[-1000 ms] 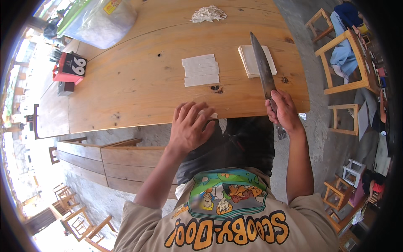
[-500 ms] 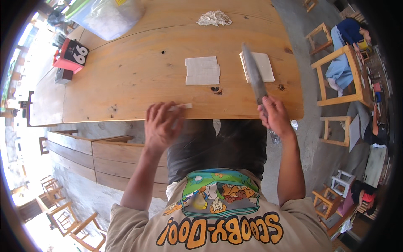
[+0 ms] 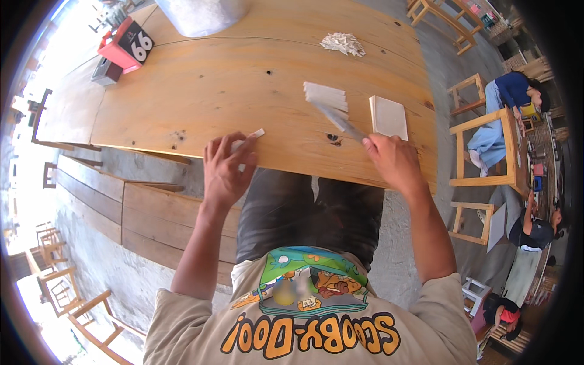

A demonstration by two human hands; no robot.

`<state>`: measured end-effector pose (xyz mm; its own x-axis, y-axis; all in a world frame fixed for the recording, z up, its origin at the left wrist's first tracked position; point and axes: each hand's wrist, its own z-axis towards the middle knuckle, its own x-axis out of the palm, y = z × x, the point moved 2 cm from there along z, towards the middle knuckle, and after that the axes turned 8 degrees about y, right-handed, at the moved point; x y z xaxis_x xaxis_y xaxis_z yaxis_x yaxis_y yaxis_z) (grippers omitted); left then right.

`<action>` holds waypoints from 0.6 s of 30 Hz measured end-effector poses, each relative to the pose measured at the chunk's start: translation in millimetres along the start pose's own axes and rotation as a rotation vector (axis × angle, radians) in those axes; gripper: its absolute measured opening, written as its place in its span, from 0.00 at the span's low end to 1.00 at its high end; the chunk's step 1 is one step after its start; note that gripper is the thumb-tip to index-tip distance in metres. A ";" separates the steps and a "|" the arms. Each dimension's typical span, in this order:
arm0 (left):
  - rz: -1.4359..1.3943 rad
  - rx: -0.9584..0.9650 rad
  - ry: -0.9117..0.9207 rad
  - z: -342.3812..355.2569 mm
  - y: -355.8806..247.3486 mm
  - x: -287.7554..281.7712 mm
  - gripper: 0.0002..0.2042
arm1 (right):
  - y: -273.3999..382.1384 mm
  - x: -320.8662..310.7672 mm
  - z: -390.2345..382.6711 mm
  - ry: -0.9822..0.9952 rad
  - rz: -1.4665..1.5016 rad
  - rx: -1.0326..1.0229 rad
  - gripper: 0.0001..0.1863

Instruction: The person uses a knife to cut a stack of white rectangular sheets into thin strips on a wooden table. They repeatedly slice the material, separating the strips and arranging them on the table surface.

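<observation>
My right hand grips a long kitchen knife, its blade now angled up-left over a block of white paper strips. Just right of those lies a squarish stack of white paper. At the table's front edge my left hand has its fingers curled on a small white strip, partly hidden under them. A loose pile of small white scraps sits farther back on the wooden table.
A translucent tub stands at the back, a red-and-black holder with a grey box at the left. A wooden bench is below left. Other people are among wooden stools at the right.
My left hand has shifted leftward with the small strip. The knife has swung left from over the paper stack toward the strips. The camera view has shifted too.
</observation>
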<state>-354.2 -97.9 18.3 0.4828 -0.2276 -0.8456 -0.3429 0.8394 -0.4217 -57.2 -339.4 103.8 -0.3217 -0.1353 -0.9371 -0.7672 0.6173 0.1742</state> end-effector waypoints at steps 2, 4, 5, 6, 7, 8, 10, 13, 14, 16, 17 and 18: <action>-0.010 -0.048 0.034 0.2 -15.7 3.5 0.21 | 1.6 -1.0 5.6 -0.007 0.012 0.008 0.20; -0.015 -0.055 0.090 0.6 -28.5 4.8 0.23 | 9.2 2.1 5.2 -0.007 0.075 -0.014 0.17; -0.023 -0.036 0.108 0.7 -34.1 5.3 0.24 | 15.6 6.2 0.6 -0.009 0.134 -0.046 0.16; -0.025 0.001 0.099 1.1 -38.4 5.6 0.24 | 23.2 11.2 -4.4 -0.011 0.193 -0.077 0.15; -0.080 0.015 0.089 2.2 -40.6 6.1 0.24 | 32.3 16.6 -9.2 -0.027 0.209 -0.119 0.15; -0.112 0.020 0.091 4.2 -39.2 5.8 0.23 | 42.5 23.0 -14.7 -0.043 0.225 -0.159 0.18; -0.173 0.054 0.078 10.6 -33.2 5.4 0.22 | 61.2 34.0 -24.5 -0.072 0.202 -0.217 0.25; -0.217 0.176 0.113 22.1 -17.0 -0.6 0.19 | 81.1 46.9 -36.8 0.012 0.141 -0.194 0.40; -0.198 0.206 0.118 25.2 -13.5 -2.1 0.18 | 84.0 48.3 -39.6 0.031 0.137 -0.186 0.41; -0.160 0.257 0.125 29.6 -9.3 -4.3 0.16 | 87.8 49.8 -42.9 0.011 0.152 -0.232 0.43; -0.148 0.265 0.127 30.6 -8.8 -4.6 0.15 | 87.7 50.3 -42.6 -0.001 0.132 -0.236 0.44; -0.136 0.268 0.133 31.4 -8.9 -4.3 0.15 | 87.1 50.2 -42.5 -0.035 0.119 -0.259 0.45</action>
<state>-327.9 -88.8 35.9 0.3942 -0.3942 -0.8302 -0.0496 0.8929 -0.4475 -163.7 -325.4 84.8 -0.4016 -0.0440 -0.9148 -0.8429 0.4082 0.3505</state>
